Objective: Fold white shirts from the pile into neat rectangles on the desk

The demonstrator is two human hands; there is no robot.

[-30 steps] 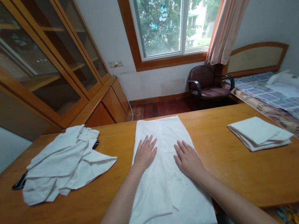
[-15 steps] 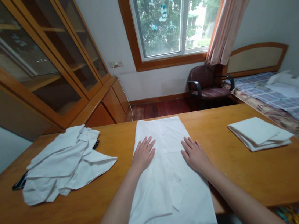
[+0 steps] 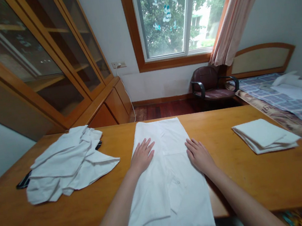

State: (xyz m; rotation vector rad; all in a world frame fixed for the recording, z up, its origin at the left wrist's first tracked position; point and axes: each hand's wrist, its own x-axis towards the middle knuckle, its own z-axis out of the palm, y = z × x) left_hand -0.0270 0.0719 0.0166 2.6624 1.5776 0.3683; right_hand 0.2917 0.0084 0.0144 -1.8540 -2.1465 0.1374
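A long white garment, folded into a strip, lies lengthwise in front of me. Its near end hangs slightly past the table's front edge. My left hand rests flat on the left part of the cloth, palm down, fingers spread. On the opposite side my right hand lies palm down along the cloth's right edge, its fingers stretched out and partly off the fabric. Neither hand grips anything. Small creases and a flap-like piece show on the garment's lower half.
Crumpled white cloths are heaped on the left of the wooden table, with a dark striped piece under them. To the right sits a folded white cloth. Beyond are a glass-fronted cabinet, an armchair and a bed.
The garment has shifted slightly left under my hands. My right hand has moved a little outward to the cloth's right edge; my left hand has moved slightly left. The view has turned slightly.
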